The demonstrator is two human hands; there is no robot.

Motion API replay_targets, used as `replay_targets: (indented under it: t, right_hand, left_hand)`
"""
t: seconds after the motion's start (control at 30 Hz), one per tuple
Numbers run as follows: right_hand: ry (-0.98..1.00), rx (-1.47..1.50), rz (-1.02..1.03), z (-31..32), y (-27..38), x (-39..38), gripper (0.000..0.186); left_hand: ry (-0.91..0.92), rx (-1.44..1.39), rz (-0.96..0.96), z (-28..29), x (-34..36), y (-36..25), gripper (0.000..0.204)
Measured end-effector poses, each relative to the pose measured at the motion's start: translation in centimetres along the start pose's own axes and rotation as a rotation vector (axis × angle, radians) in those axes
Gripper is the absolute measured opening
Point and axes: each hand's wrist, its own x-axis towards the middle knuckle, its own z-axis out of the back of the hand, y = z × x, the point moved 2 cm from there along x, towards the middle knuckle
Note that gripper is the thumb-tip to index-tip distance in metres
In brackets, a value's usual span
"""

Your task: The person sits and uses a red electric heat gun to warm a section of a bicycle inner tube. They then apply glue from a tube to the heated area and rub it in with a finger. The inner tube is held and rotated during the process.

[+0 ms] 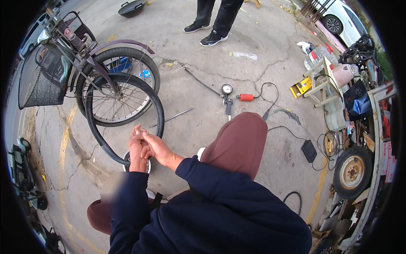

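Note:
My left hand (135, 147) and my right hand (157, 147) meet in front of me, fingers curled and pressed against each other. Anything between them is too small or hidden to make out. A black inner tube (159, 101) forms a large loop just beyond my hands, overlapping the bicycle's front wheel (157, 72). Its lower end passes close by my left wrist, above a small round white-rimmed container (148, 166) mostly covered by my hands. Past my fingers, a thin metal rod (179, 114) lies on the concrete.
A bicycle with a wire basket (44, 76) stands at left. An inflator with a gauge (227, 89), a red cylindrical tool (245, 97) and cables lie ahead. At right are a wooden stool (323, 86), a yellow box (300, 87) and a small wheel (352, 172). Another person's shoes (213, 39) are ahead.

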Motion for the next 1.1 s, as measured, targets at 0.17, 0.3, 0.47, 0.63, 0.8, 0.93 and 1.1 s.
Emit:
replay_targets:
  t: [0.17, 0.3, 0.47, 0.63, 0.8, 0.93, 1.1]
  right_hand:
    - [-0.095, -0.109, -0.043, -0.3, -1.0, 0.0, 0.046]
    - [-0.062, -0.238, 0.070, -0.6, -1.2, -0.3, 0.045]
    - [-0.068, -0.238, 0.051, -0.8, -1.0, -0.9, 0.050]
    - [0.006, -0.033, -0.020, -0.8, -0.2, -0.8, 0.067]
    - [0.025, 0.052, -0.007, 0.3, 0.0, -0.3, 0.071]
    - [-0.002, 0.099, -0.018, 1.5, 0.1, 0.3, 0.072]
    - [-0.025, 0.071, -0.064, 1.4, 0.0, 0.6, 0.071]
  left_hand:
    - [-0.073, -0.006, 0.045, 0.6, 0.6, 0.4, 0.028]
    - [-0.130, -0.039, 0.101, 0.6, 0.7, 1.2, 0.026]
    - [-0.118, -0.112, 0.248, 0.2, 0.4, 1.0, 0.030]
    - [-0.031, -0.086, 0.376, 0.2, -0.1, -1.2, 0.041]
    - [-0.091, -0.172, 0.194, -1.9, -0.7, -0.4, 0.038]
    - [-0.007, -0.071, 0.122, -2.8, -1.6, -0.8, 0.038]
    - [-0.083, 0.009, 0.162, -3.3, -1.9, -1.7, 0.031]
